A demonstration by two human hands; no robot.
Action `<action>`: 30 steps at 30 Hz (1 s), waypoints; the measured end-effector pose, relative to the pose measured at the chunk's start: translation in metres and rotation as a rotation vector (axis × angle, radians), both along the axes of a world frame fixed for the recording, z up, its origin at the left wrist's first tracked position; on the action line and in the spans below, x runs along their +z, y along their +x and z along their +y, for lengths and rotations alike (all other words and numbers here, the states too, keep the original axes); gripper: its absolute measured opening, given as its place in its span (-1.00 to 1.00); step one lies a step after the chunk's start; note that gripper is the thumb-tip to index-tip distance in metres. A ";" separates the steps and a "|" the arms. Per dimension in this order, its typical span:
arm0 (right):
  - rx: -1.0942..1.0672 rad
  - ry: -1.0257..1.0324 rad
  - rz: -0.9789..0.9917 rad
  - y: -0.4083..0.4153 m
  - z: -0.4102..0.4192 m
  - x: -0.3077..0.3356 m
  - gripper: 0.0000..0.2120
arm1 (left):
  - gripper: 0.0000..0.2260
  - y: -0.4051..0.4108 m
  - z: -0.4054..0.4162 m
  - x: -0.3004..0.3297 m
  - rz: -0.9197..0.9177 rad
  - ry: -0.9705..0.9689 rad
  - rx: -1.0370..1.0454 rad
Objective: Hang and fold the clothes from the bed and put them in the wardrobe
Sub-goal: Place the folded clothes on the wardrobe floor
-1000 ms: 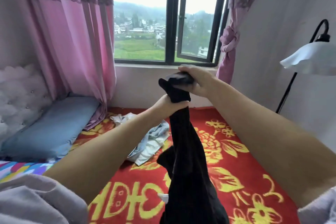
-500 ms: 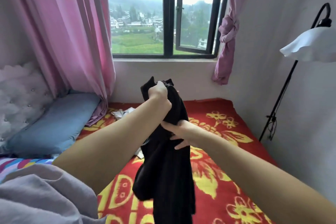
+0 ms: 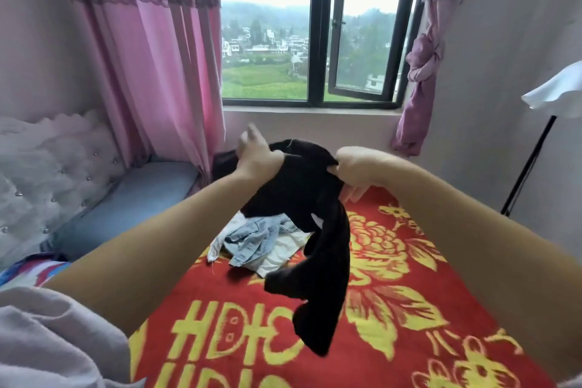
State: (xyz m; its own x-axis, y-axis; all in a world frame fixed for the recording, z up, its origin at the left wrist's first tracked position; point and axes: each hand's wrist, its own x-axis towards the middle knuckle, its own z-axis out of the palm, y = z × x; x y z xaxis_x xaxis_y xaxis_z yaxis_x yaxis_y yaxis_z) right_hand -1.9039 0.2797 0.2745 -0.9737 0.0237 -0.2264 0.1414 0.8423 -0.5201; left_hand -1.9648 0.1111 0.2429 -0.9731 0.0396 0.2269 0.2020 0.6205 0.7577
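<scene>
A black garment (image 3: 302, 192) is held up over the bed between both hands. My left hand (image 3: 256, 154) grips its upper left part, thumb hooked over the cloth and fingers raised. My right hand (image 3: 352, 172) pinches the upper right edge, fingertips showing below. A long black end (image 3: 324, 287) hangs down over the red blanket. Beneath the garment a crumpled light-blue denim piece (image 3: 255, 238) lies on a white cloth (image 3: 277, 255).
The bed carries a red blanket with yellow flowers (image 3: 393, 309). A blue pillow (image 3: 132, 201) and tufted white headboard (image 3: 47, 173) sit at the left. Pink curtains (image 3: 163, 72) flank the window (image 3: 318, 41). A floor lamp (image 3: 554, 94) stands at the right wall.
The garment has been bunched and turned sideways. My right hand rose from its middle to the upper right edge, and my left hand shifted left. The camera tilted down toward the bed.
</scene>
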 end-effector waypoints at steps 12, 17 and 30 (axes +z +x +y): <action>-0.015 -0.584 0.131 0.013 0.045 -0.012 -0.64 | -0.84 0.014 0.053 0.000 -0.007 0.163 -0.562; -0.006 -0.413 0.093 0.033 0.043 -0.077 -0.70 | -0.87 0.007 0.060 0.008 -0.147 0.420 -0.468; -0.146 -0.562 0.759 0.020 0.021 -0.071 -0.77 | -0.93 0.014 0.038 0.009 0.244 -0.405 -0.648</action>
State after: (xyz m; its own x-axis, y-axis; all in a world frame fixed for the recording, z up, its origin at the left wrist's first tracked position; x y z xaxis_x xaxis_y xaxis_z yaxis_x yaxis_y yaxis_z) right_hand -1.8842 0.3008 0.2038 -0.8616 0.2369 0.4490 -0.3158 0.4423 -0.8394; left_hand -1.9506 0.1489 0.2524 -0.6534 0.7044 0.2774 0.7471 0.5408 0.3866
